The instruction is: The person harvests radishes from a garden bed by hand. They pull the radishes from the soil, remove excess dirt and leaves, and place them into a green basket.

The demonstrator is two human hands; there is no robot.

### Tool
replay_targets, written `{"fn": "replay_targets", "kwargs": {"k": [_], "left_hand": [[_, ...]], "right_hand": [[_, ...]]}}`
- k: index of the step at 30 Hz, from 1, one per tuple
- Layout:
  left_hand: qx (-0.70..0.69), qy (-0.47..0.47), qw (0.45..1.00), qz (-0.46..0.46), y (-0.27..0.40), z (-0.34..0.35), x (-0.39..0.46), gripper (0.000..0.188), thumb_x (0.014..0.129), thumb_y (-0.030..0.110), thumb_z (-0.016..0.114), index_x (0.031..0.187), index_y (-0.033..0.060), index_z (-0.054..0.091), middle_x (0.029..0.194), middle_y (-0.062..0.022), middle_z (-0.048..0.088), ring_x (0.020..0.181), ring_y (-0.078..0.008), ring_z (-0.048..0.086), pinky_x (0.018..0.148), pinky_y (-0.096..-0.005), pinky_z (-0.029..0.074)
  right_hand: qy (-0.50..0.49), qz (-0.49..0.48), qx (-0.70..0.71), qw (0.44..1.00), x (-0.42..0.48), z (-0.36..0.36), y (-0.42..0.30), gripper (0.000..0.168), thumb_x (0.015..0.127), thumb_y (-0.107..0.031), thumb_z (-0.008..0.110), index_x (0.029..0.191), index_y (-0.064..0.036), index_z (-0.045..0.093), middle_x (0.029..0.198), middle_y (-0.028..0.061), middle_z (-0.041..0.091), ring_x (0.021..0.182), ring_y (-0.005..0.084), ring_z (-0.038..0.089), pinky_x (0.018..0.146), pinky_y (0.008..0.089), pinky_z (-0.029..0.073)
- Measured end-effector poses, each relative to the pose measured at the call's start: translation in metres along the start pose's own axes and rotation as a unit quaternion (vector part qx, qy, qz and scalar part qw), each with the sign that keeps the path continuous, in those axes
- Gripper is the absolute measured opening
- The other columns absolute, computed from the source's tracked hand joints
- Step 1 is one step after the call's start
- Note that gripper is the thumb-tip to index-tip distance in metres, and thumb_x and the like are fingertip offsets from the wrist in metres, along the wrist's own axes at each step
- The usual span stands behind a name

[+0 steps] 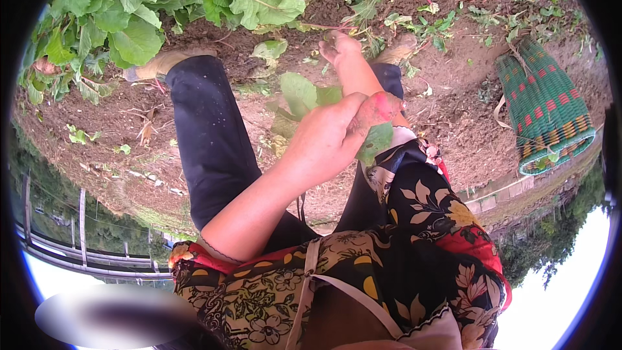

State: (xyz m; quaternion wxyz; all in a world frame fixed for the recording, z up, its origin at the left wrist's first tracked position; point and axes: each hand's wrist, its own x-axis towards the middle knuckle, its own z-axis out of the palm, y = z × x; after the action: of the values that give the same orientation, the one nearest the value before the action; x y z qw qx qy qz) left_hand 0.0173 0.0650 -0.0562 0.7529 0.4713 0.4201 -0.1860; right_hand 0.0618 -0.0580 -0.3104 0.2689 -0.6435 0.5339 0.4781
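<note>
My left hand [328, 131] is closed around a red-skinned radish [381, 107] smeared with soil, its root end out past my thumb. Green radish leaves [299, 95] stick out on the other side of the fist, and one leaf [376, 143] shows beneath it. Farther out, my right hand [344, 46] is stretched low towards the soil between my feet. Its soil-stained fingers look apart, and I see nothing held in them. A wilted leaf [269, 50] lies on the ground to its left.
Leafy radish plants [121, 19] crowd the upper left. On the right a green woven basket [546, 97] with red and yellow marks lies on its side. Pulled leaves and stems litter the brown soil [461, 73]. My left shoe [155, 64] stands beside the plants.
</note>
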Motion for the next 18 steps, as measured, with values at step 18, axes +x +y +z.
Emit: {"fn": "replay_targets", "kwargs": {"k": [18], "left_hand": [[0.017,-0.007,1.0,0.007,0.0,0.001,0.001,0.021,0.076,0.008,0.055,0.096,0.0017,0.052,0.074,-0.0209,0.059,0.074,-0.0405,0.058,0.064,-0.0472,0.045]], "right_hand": [[-0.133,0.066,-0.139,0.979,-0.001,-0.027,0.013,0.024,0.087,-0.017,0.053,0.106,-0.003,0.055,0.084,0.0126,0.061,0.069,0.028,0.064,0.055,0.0357,0.053]]}}
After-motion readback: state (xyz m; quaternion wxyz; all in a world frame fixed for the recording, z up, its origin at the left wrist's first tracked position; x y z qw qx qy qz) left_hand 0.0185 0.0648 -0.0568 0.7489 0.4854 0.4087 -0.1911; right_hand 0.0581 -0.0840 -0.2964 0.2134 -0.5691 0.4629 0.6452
